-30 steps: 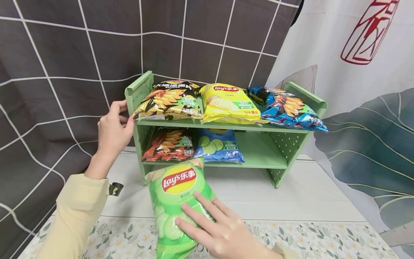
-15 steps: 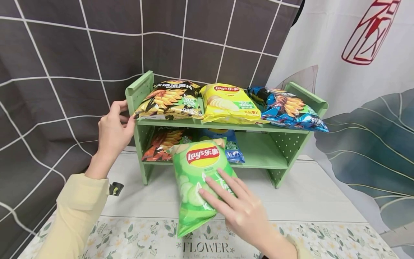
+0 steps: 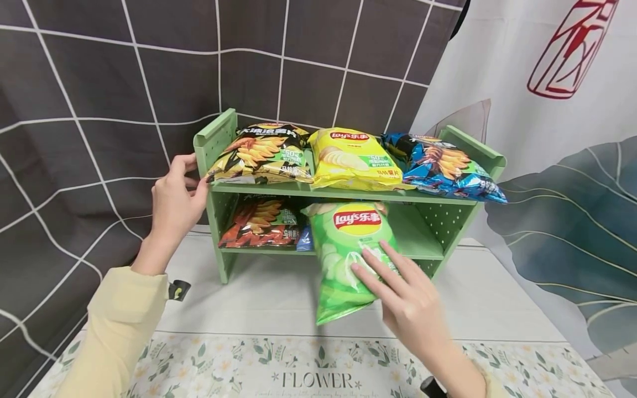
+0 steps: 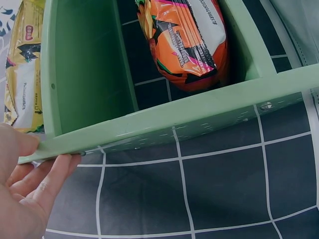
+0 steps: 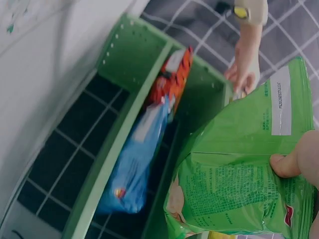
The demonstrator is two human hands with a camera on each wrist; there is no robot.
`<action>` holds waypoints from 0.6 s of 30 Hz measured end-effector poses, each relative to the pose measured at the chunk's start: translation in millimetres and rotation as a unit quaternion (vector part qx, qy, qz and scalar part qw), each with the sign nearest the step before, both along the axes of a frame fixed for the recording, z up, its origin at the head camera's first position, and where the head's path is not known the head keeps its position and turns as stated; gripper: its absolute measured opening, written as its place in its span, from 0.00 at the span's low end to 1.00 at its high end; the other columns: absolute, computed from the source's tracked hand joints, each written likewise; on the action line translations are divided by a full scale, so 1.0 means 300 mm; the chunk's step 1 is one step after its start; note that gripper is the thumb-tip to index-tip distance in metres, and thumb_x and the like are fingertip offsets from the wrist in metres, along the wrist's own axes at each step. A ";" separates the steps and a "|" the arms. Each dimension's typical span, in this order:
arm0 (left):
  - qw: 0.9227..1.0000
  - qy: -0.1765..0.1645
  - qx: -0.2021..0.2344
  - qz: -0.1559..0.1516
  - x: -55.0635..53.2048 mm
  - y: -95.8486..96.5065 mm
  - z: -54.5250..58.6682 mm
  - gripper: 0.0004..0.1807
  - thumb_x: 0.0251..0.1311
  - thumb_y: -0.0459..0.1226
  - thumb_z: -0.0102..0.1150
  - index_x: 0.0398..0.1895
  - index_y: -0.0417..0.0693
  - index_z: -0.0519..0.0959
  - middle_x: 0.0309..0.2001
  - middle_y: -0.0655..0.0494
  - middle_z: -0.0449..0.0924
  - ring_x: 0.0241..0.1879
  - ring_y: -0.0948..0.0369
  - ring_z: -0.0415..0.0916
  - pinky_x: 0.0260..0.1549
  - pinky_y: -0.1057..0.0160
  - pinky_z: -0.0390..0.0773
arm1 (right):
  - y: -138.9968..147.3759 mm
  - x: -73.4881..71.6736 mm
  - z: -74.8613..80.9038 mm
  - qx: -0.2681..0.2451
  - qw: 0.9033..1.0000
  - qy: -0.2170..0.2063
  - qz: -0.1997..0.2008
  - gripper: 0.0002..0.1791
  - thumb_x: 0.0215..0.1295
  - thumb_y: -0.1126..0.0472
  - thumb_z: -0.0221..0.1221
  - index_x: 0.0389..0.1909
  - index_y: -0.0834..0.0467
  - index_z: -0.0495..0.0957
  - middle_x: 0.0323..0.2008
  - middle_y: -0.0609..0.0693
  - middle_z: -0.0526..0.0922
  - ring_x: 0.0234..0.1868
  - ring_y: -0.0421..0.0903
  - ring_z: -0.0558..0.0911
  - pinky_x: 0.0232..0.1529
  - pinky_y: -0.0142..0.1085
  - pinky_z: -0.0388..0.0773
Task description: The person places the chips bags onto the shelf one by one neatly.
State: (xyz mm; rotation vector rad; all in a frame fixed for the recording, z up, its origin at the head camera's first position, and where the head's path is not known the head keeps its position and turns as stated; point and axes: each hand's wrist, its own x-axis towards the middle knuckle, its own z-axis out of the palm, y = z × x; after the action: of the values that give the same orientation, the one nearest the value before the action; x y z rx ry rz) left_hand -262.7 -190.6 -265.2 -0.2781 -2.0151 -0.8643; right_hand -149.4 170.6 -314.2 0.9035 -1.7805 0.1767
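In the head view my left hand [image 3: 176, 199] grips the left side panel of a green two-tier shelf [image 3: 209, 135]. The left wrist view has its thumb and fingers on opposite sides of the panel edge. My right hand [image 3: 413, 304] holds a green bag of Lay's chips [image 3: 338, 282], fingers on the printed front, thumb [image 5: 286, 164] on the back. The bag tilts in front of the lower tier, top end towards it; whether it touches the shelf I cannot tell. Behind it, a blue chip bag [image 5: 137, 164] is mostly hidden in the head view. A red chip bag [image 3: 259, 229] lies left of that.
On the upper tier lie a black-and-gold chip bag [image 3: 264, 157], a yellow chip bag [image 3: 350, 160] and a blue-black chip bag [image 3: 448, 168], which overhangs the front edge. A floral mat [image 3: 209, 365] covers the table front. Dark grid-patterned cloth [image 3: 174, 72] hangs behind.
My right hand has carried the green chip bag up, to the right and towards the lower tier, so it now covers most of the blue bag. The left hand stays on the shelf panel.
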 end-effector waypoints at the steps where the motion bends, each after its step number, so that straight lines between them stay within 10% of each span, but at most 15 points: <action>1: 1.000 0.001 0.000 0.000 0.000 0.000 0.000 0.20 0.60 0.28 0.56 0.55 0.32 0.71 0.51 0.37 0.81 0.35 0.43 0.83 0.35 0.46 0.82 | 0.011 -0.004 0.004 -0.005 1.000 -0.003 -0.002 0.29 0.53 0.75 0.43 0.51 0.54 0.83 0.51 0.54 0.84 0.55 0.60 0.80 0.55 0.48 0.77; 18: 1.000 -0.001 0.000 -0.003 -0.001 -0.001 0.000 0.20 0.60 0.28 0.56 0.56 0.33 0.71 0.51 0.37 0.81 0.34 0.43 0.83 0.35 0.45 0.82 | 0.177 -0.109 -0.004 -0.020 0.994 -0.076 -0.079 0.39 0.43 0.84 0.52 0.58 0.53 0.78 0.55 0.55 0.82 0.61 0.60 0.75 0.54 0.54 0.74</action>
State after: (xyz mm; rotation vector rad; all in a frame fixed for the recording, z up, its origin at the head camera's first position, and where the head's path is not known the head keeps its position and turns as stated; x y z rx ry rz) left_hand -262.9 -191.1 -265.3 -0.2837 -2.0170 -0.8678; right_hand -182.2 223.6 -315.5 0.7327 -1.9750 0.1823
